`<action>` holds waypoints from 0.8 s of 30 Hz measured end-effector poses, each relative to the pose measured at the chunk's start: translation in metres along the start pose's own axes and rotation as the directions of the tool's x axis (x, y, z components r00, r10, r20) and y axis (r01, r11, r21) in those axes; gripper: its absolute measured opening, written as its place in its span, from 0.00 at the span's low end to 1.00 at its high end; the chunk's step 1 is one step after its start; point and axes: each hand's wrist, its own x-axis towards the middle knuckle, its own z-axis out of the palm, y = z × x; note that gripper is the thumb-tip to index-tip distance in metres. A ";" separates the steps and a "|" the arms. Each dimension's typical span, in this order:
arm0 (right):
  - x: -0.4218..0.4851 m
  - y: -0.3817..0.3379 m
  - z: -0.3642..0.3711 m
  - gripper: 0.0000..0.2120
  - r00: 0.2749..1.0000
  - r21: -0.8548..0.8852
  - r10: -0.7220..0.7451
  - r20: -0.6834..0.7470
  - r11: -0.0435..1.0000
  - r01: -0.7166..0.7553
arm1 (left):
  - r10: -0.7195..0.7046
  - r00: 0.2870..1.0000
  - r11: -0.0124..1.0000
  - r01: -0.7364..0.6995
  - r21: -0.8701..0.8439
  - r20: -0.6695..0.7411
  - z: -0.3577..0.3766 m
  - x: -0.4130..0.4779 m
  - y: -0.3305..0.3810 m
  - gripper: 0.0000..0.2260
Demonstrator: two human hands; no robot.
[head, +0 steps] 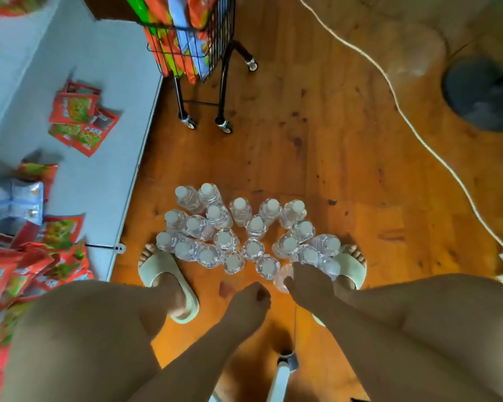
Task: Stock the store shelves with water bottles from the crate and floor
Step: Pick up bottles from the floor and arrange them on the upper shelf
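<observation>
Bare thighs [84,338] fill the lower edge on both sides, with pale slippers [169,274] planted on the wooden floor [302,126] below them. Between the knees, the left grip [253,297] hangs with fingers loosely curled, grasping nothing. The right grip [308,282] reaches down at the near right edge of the water bottles [224,239] and closes round the top of one bottle [280,278]. The rest stand upright and packed close together on the floor between the two feet, white caps up. To the left runs a low grey shelf [99,82] with red snack packets [79,117] scattered on it. Beyond the bottles stands a wheeled wire basket [192,39] filled with bright bags. A pale cord [418,134] trails across the floor on the right, passing near a dark round stand base [482,94].
</observation>
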 end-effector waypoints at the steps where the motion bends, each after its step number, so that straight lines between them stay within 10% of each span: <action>1: -0.008 -0.003 -0.012 0.22 0.999 0.033 0.002 0.032 0.999 -0.003 | 0.015 1.000 1.000 -0.015 0.009 -0.016 -0.002 -0.005 0.001 0.04; 4: -0.033 -0.007 -0.048 0.16 0.999 0.247 0.017 -0.044 0.969 -0.005 | 0.087 0.995 0.995 -0.085 0.046 -0.048 -0.004 -0.025 0.005 0.10; 10: -0.118 0.007 -0.130 0.17 0.997 0.649 -0.045 0.062 0.761 -0.006 | 0.237 0.968 0.957 -0.218 0.192 -0.082 -0.018 -0.080 0.011 0.51; 14: -0.171 0.011 -0.160 0.09 0.996 0.825 -0.082 -0.034 0.561 0.074 | 0.394 0.919 0.888 -0.385 0.250 0.017 -0.037 -0.131 0.026 0.40; 19: -0.203 -0.025 -0.126 0.17 0.988 0.987 -0.052 -0.146 0.064 0.149 | 0.418 0.902 0.906 -0.423 -0.024 -0.108 -0.052 -0.204 0.018 0.30; 24: -0.241 -0.074 -0.051 0.21 0.978 0.977 -0.204 0.049 0.213 -0.005 | 0.124 0.972 0.830 -0.211 -0.516 -0.198 -0.041 -0.244 -0.029 0.40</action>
